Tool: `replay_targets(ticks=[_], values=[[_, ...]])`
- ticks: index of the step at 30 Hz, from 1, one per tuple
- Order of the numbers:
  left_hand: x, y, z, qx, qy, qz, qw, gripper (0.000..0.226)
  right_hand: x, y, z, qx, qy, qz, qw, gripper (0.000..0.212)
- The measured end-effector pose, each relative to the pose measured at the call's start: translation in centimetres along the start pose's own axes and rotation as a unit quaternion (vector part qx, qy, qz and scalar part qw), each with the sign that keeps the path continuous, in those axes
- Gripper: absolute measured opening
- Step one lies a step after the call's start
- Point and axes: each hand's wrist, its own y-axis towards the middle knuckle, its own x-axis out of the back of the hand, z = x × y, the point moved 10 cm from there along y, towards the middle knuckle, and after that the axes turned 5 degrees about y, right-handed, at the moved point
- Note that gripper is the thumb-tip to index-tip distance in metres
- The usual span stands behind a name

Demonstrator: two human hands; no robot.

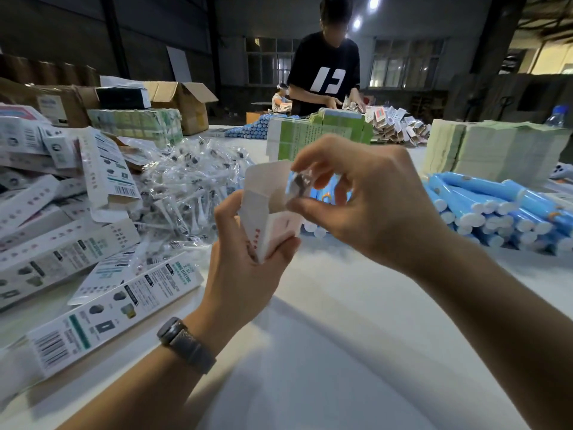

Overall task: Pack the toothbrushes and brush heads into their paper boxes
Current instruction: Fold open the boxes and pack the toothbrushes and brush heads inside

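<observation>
Fingertips [297,169] of my right hand [366,200] pinch a small brush head sealed in a crinkly clear plastic sleeve [300,184], thumb below and forefinger above, right at the mouth of the box. I judge it nearly weightless, the film slippery and noisy, so the hold belongs on the stiff plastic inside, not the loose wrap. My left hand [245,262] curls round the lower part of a white paper box with red print [266,212], held up above the table with its top flap standing open. The thin card looks easy to crush, so I would keep the squeeze light, on the edges. Beyond lie a heap of bagged brush heads [186,187] to the left, printed flat boxes [77,243] nearer me, and stacked blue toothbrush handles [496,209] to the right on the white table [325,352].
</observation>
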Motion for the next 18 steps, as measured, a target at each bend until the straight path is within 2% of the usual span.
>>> replay_targets(ticks=[3, 5, 9, 12, 14, 16, 18], values=[[0.0, 0.1, -0.2, -0.002, -0.035, -0.002, 0.999, 0.065, -1.2, -0.5, -0.3, 0.032, 0.011, -0.006, 0.999, 0.023], [-0.2, 0.1, -0.4, -0.004, -0.049, 0.002, 0.999, 0.075, -2.3, -0.9, -0.9, 0.029, 0.004, 0.015, 0.999, 0.024], [-0.6, 0.1, -0.6, -0.003, -0.078, 0.016, 0.997, 0.077, -4.2, -1.7, -2.8, -0.027, 0.059, 0.060, 0.996, 0.026], [-0.7, 0.2, -1.0, -0.010, -0.112, 0.021, 0.993, 0.074, -4.3, -1.7, -3.5, -0.052, 0.135, 0.042, 0.989, 0.020], [-1.0, 0.1, -1.4, -0.020, -0.145, 0.033, 0.989, 0.072, -4.3, -1.8, -3.9, -0.069, 0.217, 0.014, 0.974, 0.028], [-1.2, 0.1, -1.4, -0.010, -0.170, 0.041, 0.985, 0.064, -4.7, -2.2, -4.9, -0.112, 0.318, -0.008, 0.941, 0.039], [-1.1, 0.1, -1.2, -0.007, -0.164, 0.036, 0.986, 0.053, -5.4, -2.5, -5.7, -0.145, 0.386, -0.021, 0.911, 0.038]])
